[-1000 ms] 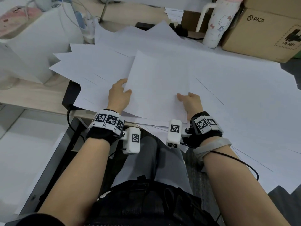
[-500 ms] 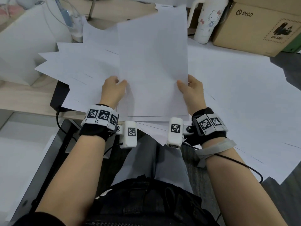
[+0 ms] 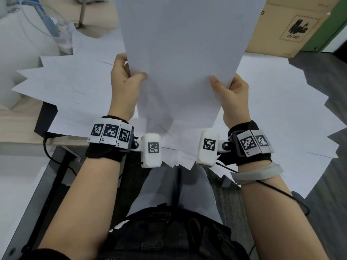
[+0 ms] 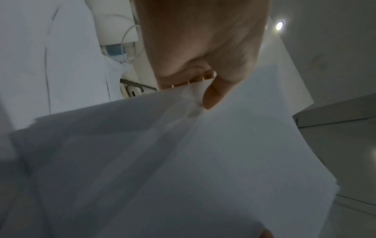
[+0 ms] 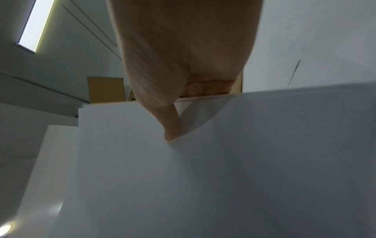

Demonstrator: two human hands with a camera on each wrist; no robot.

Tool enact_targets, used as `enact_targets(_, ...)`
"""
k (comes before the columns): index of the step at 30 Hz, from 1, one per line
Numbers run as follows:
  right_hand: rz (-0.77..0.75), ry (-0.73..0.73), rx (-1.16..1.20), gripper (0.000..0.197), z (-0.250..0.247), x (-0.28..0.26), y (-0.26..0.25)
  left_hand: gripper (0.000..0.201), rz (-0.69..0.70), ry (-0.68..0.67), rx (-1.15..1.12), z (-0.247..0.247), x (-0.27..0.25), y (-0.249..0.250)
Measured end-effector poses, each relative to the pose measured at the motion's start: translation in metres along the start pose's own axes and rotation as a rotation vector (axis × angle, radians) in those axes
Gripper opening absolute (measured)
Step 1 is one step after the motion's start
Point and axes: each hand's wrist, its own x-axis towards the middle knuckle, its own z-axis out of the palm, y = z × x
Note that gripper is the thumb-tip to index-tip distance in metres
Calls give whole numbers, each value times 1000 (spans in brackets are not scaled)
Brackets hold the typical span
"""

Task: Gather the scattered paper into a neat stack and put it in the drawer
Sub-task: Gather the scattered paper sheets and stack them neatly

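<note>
The desk (image 3: 22, 113) is covered almost edge to edge by loose sheets (image 3: 281, 109) fanned out in a ragged spread, corners jutting over the near edge above the person's lap; a cardboard box (image 3: 285, 29) stands at the far right and white gear with cables sits far left. Held up off that spread, near upright and tilted toward the head camera, is the stack (image 3: 180, 53), a thin sheaf of white paper whose top runs out of frame. The left hand (image 3: 123, 85) grips its left edge low down, thumb on the near face and fingers curled behind; the right hand (image 3: 231, 94) grips the right edge the same way, thumb pressed on the front. The right wrist view shows the sheets' edges stepped rather than flush, so the sheaf is not yet squared. No drawer is visible in any view. Paper like this is light but limp and slick: a sheaf held only at its sides will bow in the middle, and single leaves can slide out or crease under a hard pinch. A sound hold is probably both long edges near the lower half, thumbs flat, loose enough that tapping the bottom edge on the desk would let the leaves settle level. Most of the paper still lies scattered, so the gathering looks to be at an early stage.
</note>
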Motion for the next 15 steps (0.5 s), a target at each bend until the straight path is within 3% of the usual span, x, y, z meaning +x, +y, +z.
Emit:
enact_targets(6,143,-51,-5,14,-3,-10,10,23,-90,32,-50,15,-7,-6)
enact_targets(11,135,-19,-3,13,-2,-12,9,6,-57,61,-104,23,-5,-4)
enact_targets(15,114,13,-9,14,-15,-8,6,4,-29,34,-112,32,-8,-4)
